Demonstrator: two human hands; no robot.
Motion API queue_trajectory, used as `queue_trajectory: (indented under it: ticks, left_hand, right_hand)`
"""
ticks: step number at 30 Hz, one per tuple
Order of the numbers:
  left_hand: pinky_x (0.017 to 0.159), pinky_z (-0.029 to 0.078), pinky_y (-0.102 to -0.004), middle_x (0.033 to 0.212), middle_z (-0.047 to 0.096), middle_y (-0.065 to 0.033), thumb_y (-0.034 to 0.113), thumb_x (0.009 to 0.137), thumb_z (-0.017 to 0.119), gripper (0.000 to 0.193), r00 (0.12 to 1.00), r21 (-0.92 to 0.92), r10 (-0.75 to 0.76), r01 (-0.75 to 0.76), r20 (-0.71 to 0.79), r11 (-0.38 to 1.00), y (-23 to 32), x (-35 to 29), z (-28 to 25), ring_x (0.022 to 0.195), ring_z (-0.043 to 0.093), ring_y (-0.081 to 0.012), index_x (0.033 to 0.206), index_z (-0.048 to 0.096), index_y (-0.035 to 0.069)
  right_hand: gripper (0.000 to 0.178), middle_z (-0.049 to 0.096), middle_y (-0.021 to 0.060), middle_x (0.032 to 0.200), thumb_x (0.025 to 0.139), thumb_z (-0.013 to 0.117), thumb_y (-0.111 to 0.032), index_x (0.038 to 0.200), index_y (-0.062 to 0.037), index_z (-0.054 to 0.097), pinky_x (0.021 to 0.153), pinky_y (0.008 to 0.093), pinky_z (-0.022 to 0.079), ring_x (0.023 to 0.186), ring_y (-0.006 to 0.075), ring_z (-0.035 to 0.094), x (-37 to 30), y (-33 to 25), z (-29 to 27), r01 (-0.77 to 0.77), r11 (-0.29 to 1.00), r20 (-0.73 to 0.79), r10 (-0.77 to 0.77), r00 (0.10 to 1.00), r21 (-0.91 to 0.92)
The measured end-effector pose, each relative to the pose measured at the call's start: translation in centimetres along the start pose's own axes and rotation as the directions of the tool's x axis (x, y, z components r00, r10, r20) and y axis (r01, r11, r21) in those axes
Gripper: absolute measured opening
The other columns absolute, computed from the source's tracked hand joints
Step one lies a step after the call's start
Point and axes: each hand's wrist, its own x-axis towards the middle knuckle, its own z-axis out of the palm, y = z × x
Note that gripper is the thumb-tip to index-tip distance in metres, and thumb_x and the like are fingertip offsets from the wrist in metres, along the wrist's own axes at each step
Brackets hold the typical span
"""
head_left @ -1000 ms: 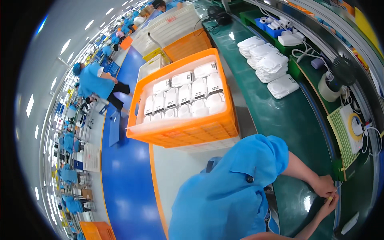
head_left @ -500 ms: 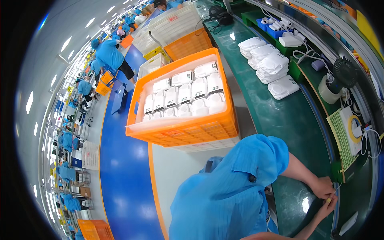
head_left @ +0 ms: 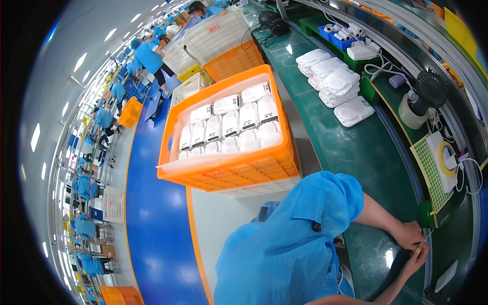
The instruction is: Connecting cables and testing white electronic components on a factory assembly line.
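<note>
My left hand (head_left: 409,236) and my right hand (head_left: 416,261) meet over the right edge of the green workbench (head_left: 363,223), fingertips together. Both are closed in a pinch, and whatever they hold is too small and too covered to name. A small yellow bit (head_left: 418,251) shows at the right hand's fingers. Close beside the left fingers, a thin white cable (head_left: 430,233) curves out by the green stand. A flat white piece (head_left: 446,276) lies to the right of my right hand.
An orange crate (head_left: 229,175) of white devices stands left of the bench. Several white devices (head_left: 354,111) are stacked farther up it. A dark fan (head_left: 430,91) and a yellow-green grid board (head_left: 431,173) line the right side. Co-workers (head_left: 147,57) are at the far left.
The view has shifted slightly, so the crate and bench items sit a little differently. My hands stay together at nearly the same spot, fingers slightly readjusted.
</note>
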Motion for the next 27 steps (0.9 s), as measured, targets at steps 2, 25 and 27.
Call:
queue_trajectory:
  ticks: [2,25,27]
  left_hand:
    - [0.07,0.051,-0.0539,0.073,0.07,-0.0167,0.037,0.089,0.061,0.032,1.0,0.01,-0.011,0.011,0.009,1.0,-0.1,-0.1,-0.2,0.074,0.07,-0.0407,0.086,0.063,0.005]
    - [0.069,0.05,-0.0549,0.074,0.069,-0.0178,0.034,0.089,0.062,0.03,0.999,0.031,-0.005,0.004,0.039,1.0,-0.1,0.0,-0.1,0.074,0.069,-0.0413,0.089,0.061,0.004]
    - [0.069,0.05,-0.0546,0.074,0.069,-0.0176,0.035,0.089,0.062,0.03,0.999,0.046,-0.02,0.018,0.046,0.999,0.0,0.0,-0.2,0.074,0.069,-0.0412,0.089,0.061,0.004]
  right_hand:
    - [0.023,0.043,-0.0044,0.073,0.109,0.053,-0.024,0.095,-0.0064,0.057,0.056,0.023,0.024,0.063,0.0037,0.033,0.1,0.0,0.2,-0.008,1.0,0.001,0.008,1.0,0.004]
    - [0.021,0.047,-0.0044,0.079,0.109,0.055,-0.023,0.098,-0.0051,0.057,0.057,0.0218,0.025,0.067,0.0033,0.036,-0.1,0.2,0.0,-0.044,0.999,-0.011,0.045,0.999,0.02]
    - [0.022,0.048,-0.0042,0.08,0.109,0.055,-0.023,0.097,-0.0051,0.057,0.057,0.0216,0.026,0.067,0.0032,0.036,-0.2,0.5,0.0,-0.041,0.999,0.001,0.041,0.999,0.029]
